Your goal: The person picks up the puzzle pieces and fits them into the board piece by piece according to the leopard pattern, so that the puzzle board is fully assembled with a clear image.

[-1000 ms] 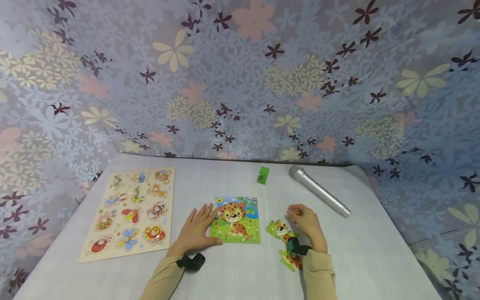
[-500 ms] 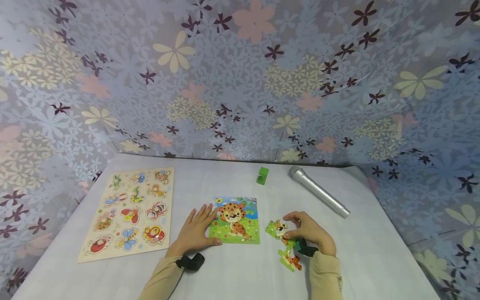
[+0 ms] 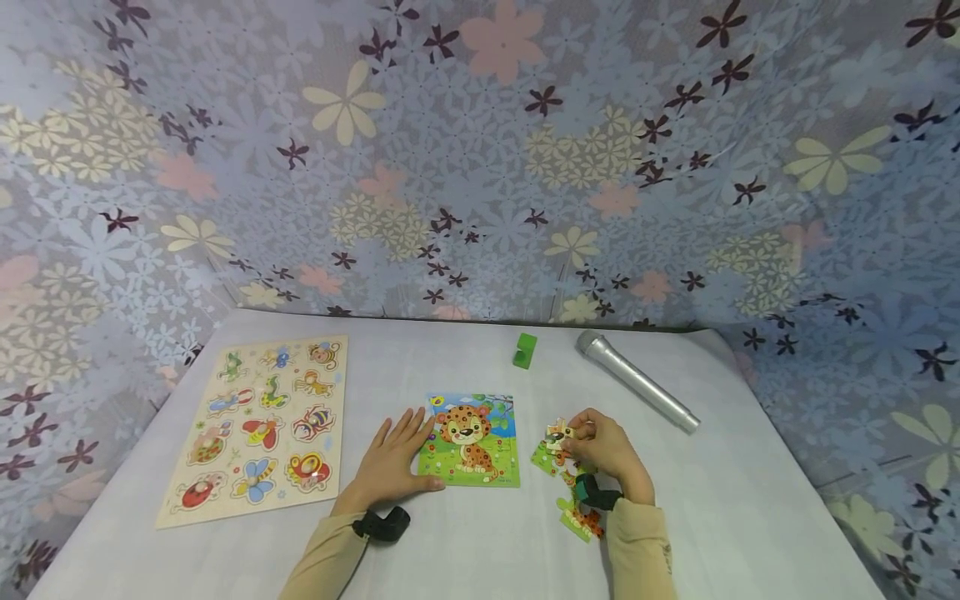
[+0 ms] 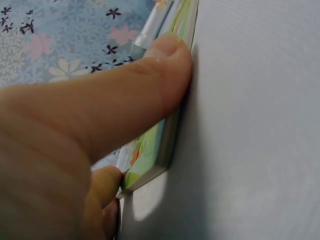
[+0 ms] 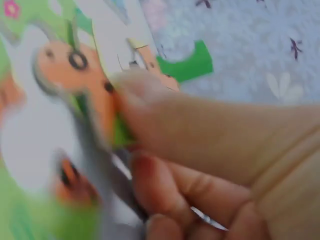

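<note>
The left hand lies palm down beside the leopard puzzle's left edge, fingers spread, thumb touching it; right of the puzzle, the right hand angles inward — thumb and fingers pinching. The puzzle looks square and mostly green; the pinched piece — orange and white.

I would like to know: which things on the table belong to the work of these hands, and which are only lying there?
Seemingly in the job:
leopard picture board, touched by the left hand
jigsaw piece, pinched by the right hand
loose leopard pieces

Apparently just lying about:
wooden animal puzzle
silver microphone
green block
</note>
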